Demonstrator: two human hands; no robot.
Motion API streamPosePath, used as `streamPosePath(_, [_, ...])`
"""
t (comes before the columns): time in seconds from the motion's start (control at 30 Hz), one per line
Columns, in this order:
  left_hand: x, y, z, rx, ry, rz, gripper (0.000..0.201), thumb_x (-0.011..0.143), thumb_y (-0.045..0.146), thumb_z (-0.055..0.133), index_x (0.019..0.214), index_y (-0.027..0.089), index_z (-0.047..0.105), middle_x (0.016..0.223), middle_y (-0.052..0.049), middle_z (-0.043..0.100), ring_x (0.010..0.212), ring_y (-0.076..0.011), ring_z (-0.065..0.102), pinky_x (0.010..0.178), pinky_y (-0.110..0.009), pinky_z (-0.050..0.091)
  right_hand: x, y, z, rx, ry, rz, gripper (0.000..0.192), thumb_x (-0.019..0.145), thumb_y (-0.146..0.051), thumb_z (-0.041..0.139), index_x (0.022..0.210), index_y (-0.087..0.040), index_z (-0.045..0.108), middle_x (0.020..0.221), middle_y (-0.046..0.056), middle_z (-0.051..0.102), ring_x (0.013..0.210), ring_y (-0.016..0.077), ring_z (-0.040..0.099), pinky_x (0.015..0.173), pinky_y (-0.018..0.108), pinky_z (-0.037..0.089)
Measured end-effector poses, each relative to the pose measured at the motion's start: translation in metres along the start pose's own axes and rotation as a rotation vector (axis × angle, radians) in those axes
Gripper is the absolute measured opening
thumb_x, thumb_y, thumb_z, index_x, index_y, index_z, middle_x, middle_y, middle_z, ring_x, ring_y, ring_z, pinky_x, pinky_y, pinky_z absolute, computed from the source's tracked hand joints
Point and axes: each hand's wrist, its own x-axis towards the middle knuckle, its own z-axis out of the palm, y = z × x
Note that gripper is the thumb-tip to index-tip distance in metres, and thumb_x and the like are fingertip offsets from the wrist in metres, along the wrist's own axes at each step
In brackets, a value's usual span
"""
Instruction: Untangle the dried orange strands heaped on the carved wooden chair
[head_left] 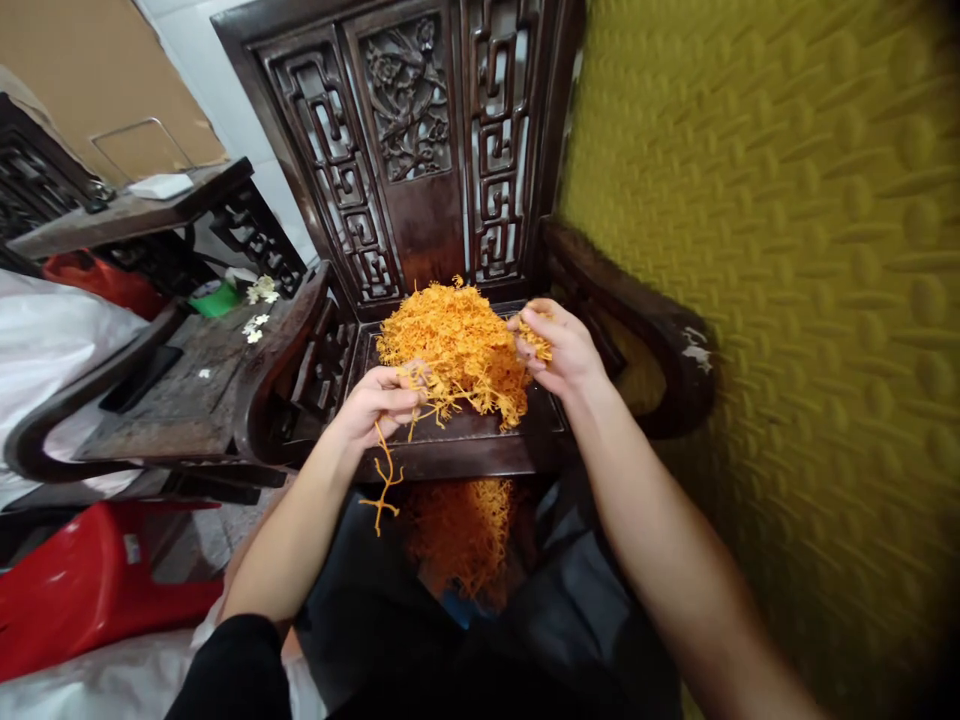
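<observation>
A heap of orange branching plastic-looking pieces [454, 335] lies on the seat of a dark carved wooden chair [480, 455]. At the heap's near left side, my left hand [382, 400] is closed on several of these pieces, and a branching orange strand [386, 485] dangles below it. My right hand [566, 345] is at the heap's right edge, its fingers curled round a small orange cluster [536, 340]. More orange branched pieces [469, 530] show below the seat, between my legs; what holds them is mostly hidden.
Left of the chair stands a small wooden table [180, 400] with a green round object [215, 298] and pale flower-like pieces [256, 325]. A red plastic stool [82, 580] is at lower left. A yellow-green textured surface [787, 300] rises close on the right.
</observation>
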Motion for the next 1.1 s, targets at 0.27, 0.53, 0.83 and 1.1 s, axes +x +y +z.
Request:
streamPosePath(0.27, [0.006, -0.009, 0.009, 0.000, -0.079, -0.038, 0.025, 0.057, 0.021, 0.089, 0.071, 0.006, 0.076, 0.065, -0.004, 0.062, 0.041, 0.0010, 0.034, 0.043, -0.018, 0.022, -0.031, 0.002, 0.026, -0.541, -0.413, -0.029, 0.044, 0.078, -0.051, 0.079, 0.109, -0.021, 0.076, 0.071, 0.001, 0.068, 0.055, 0.0132, 0.056, 0.052, 0.028, 0.044])
streamPosePath(0.53, [0.015, -0.012, 0.011, 0.046, 0.043, 0.007, 0.025, 0.061, 0.022, 0.089, 0.064, 0.008, 0.069, 0.051, 0.002, 0.049, 0.041, -0.0004, 0.033, 0.044, -0.017, 0.020, -0.035, 0.018, 0.042, -0.899, -0.469, -0.357, 0.024, 0.091, -0.040, 0.067, 0.101, -0.021, 0.078, 0.102, 0.007, 0.077, 0.094, 0.0238, 0.070, 0.089, 0.037, 0.050])
streamPosePath(0.83, [0.017, -0.010, 0.026, 0.162, 0.011, -0.175, 0.028, 0.058, 0.020, 0.090, 0.058, 0.009, 0.064, 0.051, 0.003, 0.046, 0.041, -0.0001, 0.029, 0.043, -0.019, 0.011, -0.034, 0.015, 0.035, -1.642, -0.170, -0.647, 0.026, 0.096, -0.025, 0.048, 0.100, -0.021, 0.074, 0.096, 0.008, 0.070, 0.078, 0.0207, 0.060, 0.063, 0.033, 0.032])
streamPosePath(1.1, [-0.001, 0.013, 0.009, 0.315, -0.017, -0.042, 0.021, 0.065, 0.017, 0.086, 0.058, 0.009, 0.068, 0.073, -0.003, 0.057, 0.049, -0.0025, 0.038, 0.044, -0.021, 0.014, -0.003, 0.012, -0.002, -1.472, 0.313, -0.523, 0.014, 0.084, -0.020, 0.058, 0.090, -0.017, 0.070, 0.096, 0.012, 0.069, 0.075, 0.0218, 0.059, 0.062, 0.033, 0.033])
